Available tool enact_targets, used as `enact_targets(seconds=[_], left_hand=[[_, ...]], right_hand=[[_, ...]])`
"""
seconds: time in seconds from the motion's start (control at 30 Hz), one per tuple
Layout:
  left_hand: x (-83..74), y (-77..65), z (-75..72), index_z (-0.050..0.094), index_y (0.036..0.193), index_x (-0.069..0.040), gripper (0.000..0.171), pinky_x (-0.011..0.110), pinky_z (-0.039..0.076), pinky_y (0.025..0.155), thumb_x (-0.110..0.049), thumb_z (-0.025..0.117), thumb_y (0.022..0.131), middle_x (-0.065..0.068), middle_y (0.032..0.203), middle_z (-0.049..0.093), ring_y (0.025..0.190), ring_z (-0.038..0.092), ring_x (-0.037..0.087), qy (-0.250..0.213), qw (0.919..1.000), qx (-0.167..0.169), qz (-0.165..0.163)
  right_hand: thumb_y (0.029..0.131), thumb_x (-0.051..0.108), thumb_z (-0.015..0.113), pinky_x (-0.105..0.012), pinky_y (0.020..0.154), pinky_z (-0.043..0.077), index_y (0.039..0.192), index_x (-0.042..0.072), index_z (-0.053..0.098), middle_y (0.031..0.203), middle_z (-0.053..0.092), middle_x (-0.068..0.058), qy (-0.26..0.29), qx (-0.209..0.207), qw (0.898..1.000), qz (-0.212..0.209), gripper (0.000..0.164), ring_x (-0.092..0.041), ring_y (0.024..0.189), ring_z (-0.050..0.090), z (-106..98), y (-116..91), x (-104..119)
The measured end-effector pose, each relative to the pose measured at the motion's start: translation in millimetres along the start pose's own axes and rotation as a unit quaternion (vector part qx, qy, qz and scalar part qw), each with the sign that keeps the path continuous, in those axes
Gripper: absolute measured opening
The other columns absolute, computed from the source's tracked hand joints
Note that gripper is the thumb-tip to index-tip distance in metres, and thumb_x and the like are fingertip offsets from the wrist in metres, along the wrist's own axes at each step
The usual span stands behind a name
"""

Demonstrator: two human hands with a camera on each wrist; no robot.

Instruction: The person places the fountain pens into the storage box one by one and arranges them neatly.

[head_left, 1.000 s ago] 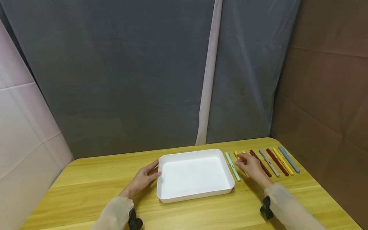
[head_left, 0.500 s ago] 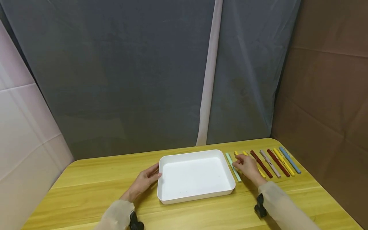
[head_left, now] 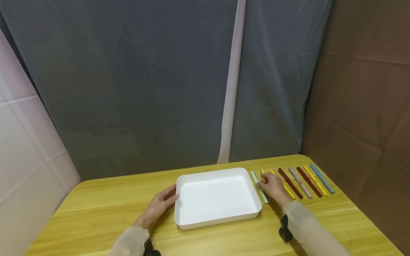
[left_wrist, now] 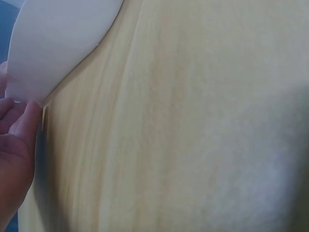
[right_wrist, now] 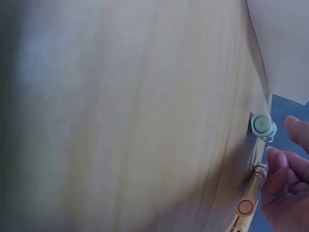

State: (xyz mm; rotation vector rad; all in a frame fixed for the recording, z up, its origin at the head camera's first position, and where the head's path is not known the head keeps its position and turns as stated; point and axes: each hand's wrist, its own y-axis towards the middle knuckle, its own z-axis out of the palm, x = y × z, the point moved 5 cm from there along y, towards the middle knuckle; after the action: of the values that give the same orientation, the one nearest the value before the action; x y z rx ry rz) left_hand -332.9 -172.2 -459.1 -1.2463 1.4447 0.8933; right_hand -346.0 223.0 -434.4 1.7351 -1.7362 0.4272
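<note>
My left hand [head_left: 157,208] grips the left wall of a shallow white tray [head_left: 217,199], thumb at the rim; in the left wrist view its fingers meet the tray's corner [left_wrist: 58,43]. At the tray's right side lies a light green pen [head_left: 263,196]. Over it and a yellow pen [head_left: 262,171] hovers my right hand [head_left: 274,188], which hides most of the yellow one. In the right wrist view, the thumb and bent fingers are spread apart beside the green pen's end [right_wrist: 262,124], with nothing seen held between them.
Further right, a row of capped pens lies slanted: yellow [head_left: 289,192], dark red [head_left: 290,183], lilac [head_left: 300,183], dark red [head_left: 309,182], yellow [head_left: 315,180] and blue [head_left: 322,179]. Grey cloth [head_left: 160,89] hangs behind the wooden table [head_left: 105,206].
My right hand has shifted left, from above the yellow pens toward the light green one, uncovering more of the second yellow pen. The left hand keeps its place on the tray.
</note>
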Motion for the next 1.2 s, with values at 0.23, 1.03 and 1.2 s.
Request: enact_targets(seconds=[0.23,1.03,1.2], left_hand=[[1.1,-1.0,-0.5,0.035,0.149,0.002,0.058,0.049,0.035,0.116,-0.013,0.057,0.098,0.022,0.155,0.036,0.143,0.035,0.039,-0.011,0.9999,-0.007,-0.006],[4.9,-1.5,0.4,0.035,0.149,0.004,0.057,0.047,0.037,0.116,-0.014,0.056,0.099,0.024,0.154,0.036,0.142,0.036,0.040,-0.022,0.9997,-0.013,-0.007],[3.9,-1.1,0.6,0.035,0.148,0.005,0.057,0.043,0.041,0.114,-0.014,0.056,0.099,0.026,0.153,0.036,0.142,0.036,0.040,-0.023,0.9997,-0.010,-0.005]], right_hand=[[0.085,0.009,0.073,-0.046,0.079,0.057,0.117,-0.009,0.065,0.088,0.071,-0.013,-0.005,0.002,1.000,0.005,0.037,-0.024,0.080,0.064,2.2,1.0,-2.1],[0.084,0.015,0.075,-0.030,0.064,0.048,0.122,-0.002,0.065,0.098,0.071,-0.010,-0.051,0.044,0.997,0.045,0.042,-0.018,0.081,0.062,6.5,3.8,-4.1],[0.085,0.015,0.075,-0.027,0.062,0.045,0.123,-0.002,0.065,0.098,0.071,-0.010,-0.044,0.048,0.997,0.049,0.043,-0.017,0.080,0.061,6.1,3.7,-3.9]])
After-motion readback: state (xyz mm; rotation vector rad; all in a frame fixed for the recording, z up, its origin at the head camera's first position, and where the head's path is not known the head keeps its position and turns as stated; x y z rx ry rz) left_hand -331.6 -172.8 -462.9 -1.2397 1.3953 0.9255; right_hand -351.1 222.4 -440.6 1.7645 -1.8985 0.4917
